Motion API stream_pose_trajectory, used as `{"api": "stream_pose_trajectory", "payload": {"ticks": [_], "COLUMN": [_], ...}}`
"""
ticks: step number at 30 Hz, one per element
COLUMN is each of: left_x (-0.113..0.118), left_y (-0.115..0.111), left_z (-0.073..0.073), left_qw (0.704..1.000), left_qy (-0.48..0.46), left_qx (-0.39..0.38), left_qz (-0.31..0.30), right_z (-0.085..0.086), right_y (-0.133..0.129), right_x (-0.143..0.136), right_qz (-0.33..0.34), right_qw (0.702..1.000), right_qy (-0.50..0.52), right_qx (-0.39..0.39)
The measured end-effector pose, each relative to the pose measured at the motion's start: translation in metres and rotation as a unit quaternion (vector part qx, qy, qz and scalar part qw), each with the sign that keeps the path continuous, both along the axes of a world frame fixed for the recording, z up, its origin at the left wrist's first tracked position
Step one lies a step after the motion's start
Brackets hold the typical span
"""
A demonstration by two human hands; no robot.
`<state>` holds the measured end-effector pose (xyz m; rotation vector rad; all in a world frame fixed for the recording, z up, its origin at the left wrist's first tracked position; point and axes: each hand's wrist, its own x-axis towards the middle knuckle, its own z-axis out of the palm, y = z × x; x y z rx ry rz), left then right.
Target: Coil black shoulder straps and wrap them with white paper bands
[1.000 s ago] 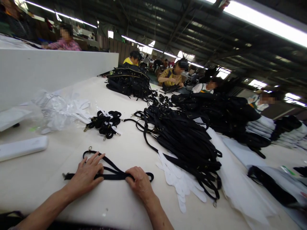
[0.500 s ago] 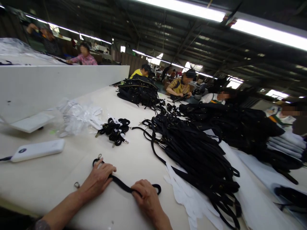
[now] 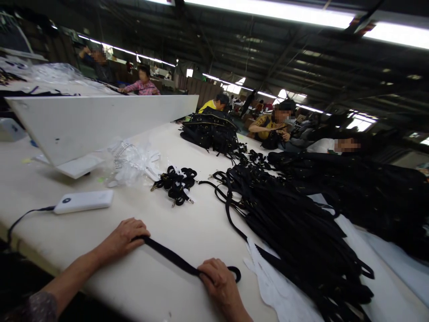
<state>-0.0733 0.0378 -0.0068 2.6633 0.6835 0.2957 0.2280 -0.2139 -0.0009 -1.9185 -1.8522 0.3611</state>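
Note:
A black strap [image 3: 170,256] runs taut between my two hands, low over the white table. My left hand [image 3: 124,237] is closed on its left end, and my right hand [image 3: 217,279] grips it farther right. Beyond my right hand a loop of the strap curls out. No metal clip shows at my left hand. Ahead of the hands lies a small pile of coiled black straps [image 3: 177,184] with metal clips and white tags. A large heap of long black straps [image 3: 284,214] spreads to the right.
A white power bank [image 3: 83,201] with a cable lies at left, near crumpled clear plastic [image 3: 130,161] and a white partition [image 3: 100,118]. Black bags [image 3: 211,129] are stacked at the back. White strips [image 3: 278,286] lie at right. Several people sit beyond the table.
My left hand has moved left and away from my right hand, and the strap between them is longer and straighter. The clips near my left hand are out of sight. The view has shifted left.

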Motion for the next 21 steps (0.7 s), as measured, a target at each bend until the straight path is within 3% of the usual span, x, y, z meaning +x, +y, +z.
{"api": "stream_pose_trajectory", "payload": {"ticks": [5, 8, 11, 13, 16, 21], "left_x": [-0.004, 0.007, 0.033, 0.053, 0.076, 0.079], "left_y": [-0.011, -0.035, -0.067, -0.084, -0.092, -0.087], "left_z": [0.007, 0.017, 0.023, 0.021, 0.013, 0.004], "left_qw": [1.000, 0.999, 0.998, 0.996, 0.996, 0.996], "left_qy": [0.010, 0.025, 0.015, -0.003, -0.032, -0.042], "left_qx": [0.007, 0.024, 0.031, 0.036, 0.044, 0.044], "left_qz": [0.019, 0.015, -0.047, -0.079, -0.067, -0.062], "right_z": [0.005, 0.009, 0.011, 0.011, 0.011, 0.017], "right_y": [0.000, 0.001, 0.000, 0.000, -0.001, -0.002], "right_x": [-0.004, -0.005, -0.005, -0.004, -0.003, -0.004], "right_qz": [-0.018, -0.022, -0.022, -0.016, -0.006, -0.004], "right_qw": [0.999, 0.999, 0.999, 0.999, 0.999, 0.999], "right_qy": [-0.021, -0.027, -0.027, -0.028, -0.030, -0.030], "right_qx": [-0.018, -0.025, -0.028, -0.027, -0.029, -0.017]}}
